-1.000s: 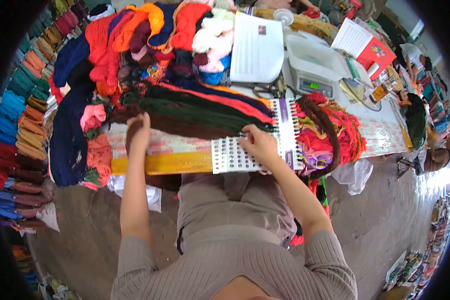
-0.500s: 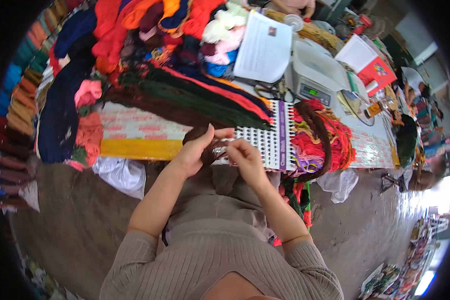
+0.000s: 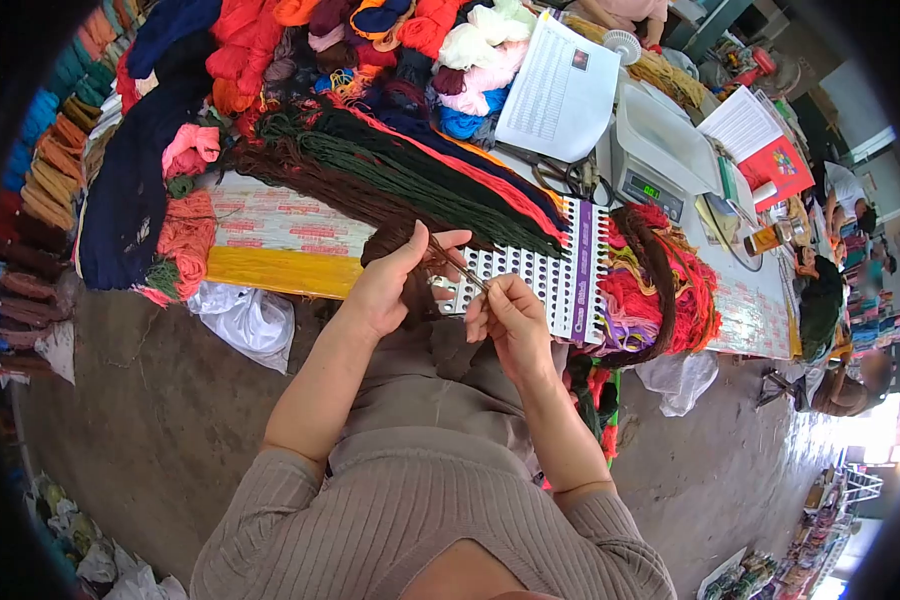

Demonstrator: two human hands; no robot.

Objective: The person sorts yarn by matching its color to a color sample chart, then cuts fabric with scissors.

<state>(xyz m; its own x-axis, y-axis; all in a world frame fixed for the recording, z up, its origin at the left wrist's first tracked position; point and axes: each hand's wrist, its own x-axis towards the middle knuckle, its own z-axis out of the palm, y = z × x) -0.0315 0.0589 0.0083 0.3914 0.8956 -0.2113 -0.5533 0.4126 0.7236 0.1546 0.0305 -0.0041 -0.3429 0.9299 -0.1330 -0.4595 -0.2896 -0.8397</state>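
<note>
My left hand (image 3: 395, 285) is closed around a bunch of dark brown yarn (image 3: 388, 238), its thumb and forefinger raised. Thin brown strands stretch from it to my right hand (image 3: 515, 315), which pinches them between thumb and fingertips. Both hands are above the front edge of the table. Just behind and beside my right hand lies a white perforated card (image 3: 560, 290) with a purple printed strip (image 3: 582, 265). Long hanks of dark green yarn (image 3: 420, 185) and brown yarn (image 3: 310, 190) run to the card's holes from the upper left.
Multicoloured yarn (image 3: 670, 280) is heaped right of the card, a brown hank (image 3: 655, 335) over it. Behind are scissors (image 3: 580, 180), a digital scale (image 3: 653, 195) with a plastic tub (image 3: 670, 140), and a printed sheet (image 3: 558, 90). Navy yarn (image 3: 125, 220) hangs at left.
My right hand has moved away from my left, slightly right and down, and the brown strands between them now show stretched out. The whole view has shifted a little.
</note>
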